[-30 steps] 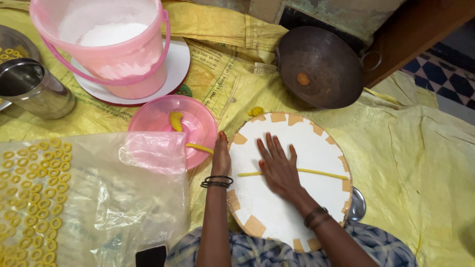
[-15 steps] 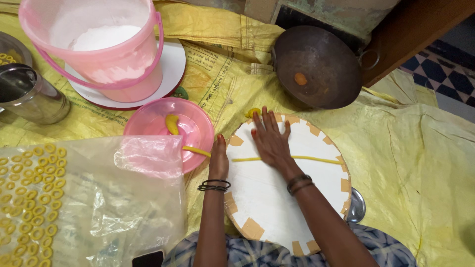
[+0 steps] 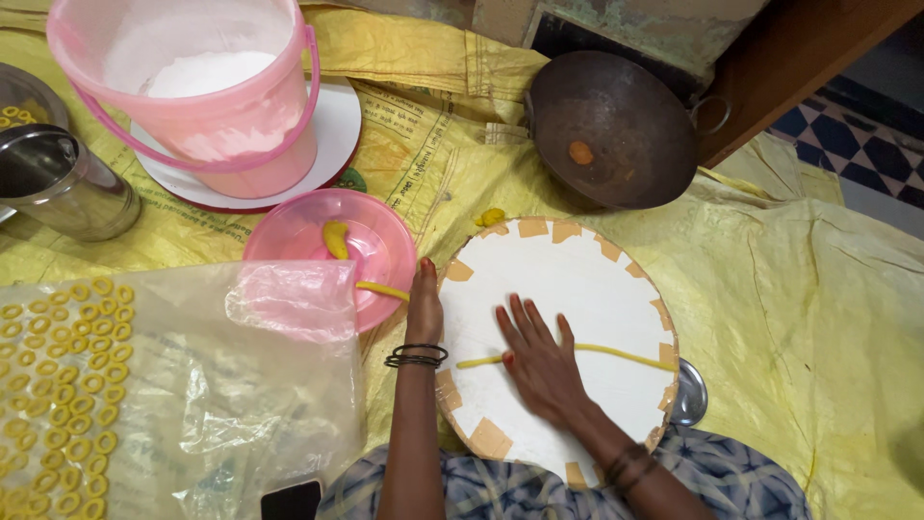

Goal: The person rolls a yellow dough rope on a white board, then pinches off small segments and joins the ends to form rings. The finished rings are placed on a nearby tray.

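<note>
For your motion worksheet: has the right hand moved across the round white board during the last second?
Yes. The right hand has slid back toward the person, from the far part of the white board to its middle.

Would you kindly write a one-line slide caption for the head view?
Right hand rolls a yellow dough rope on a round white board; left hand steadies its edge.

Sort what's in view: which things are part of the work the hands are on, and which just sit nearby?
In use: right hand, dough rope, round white board, left hand.
Nearby: pink bowl, dough rings, pink bucket, dark wok, steel cup.
</note>
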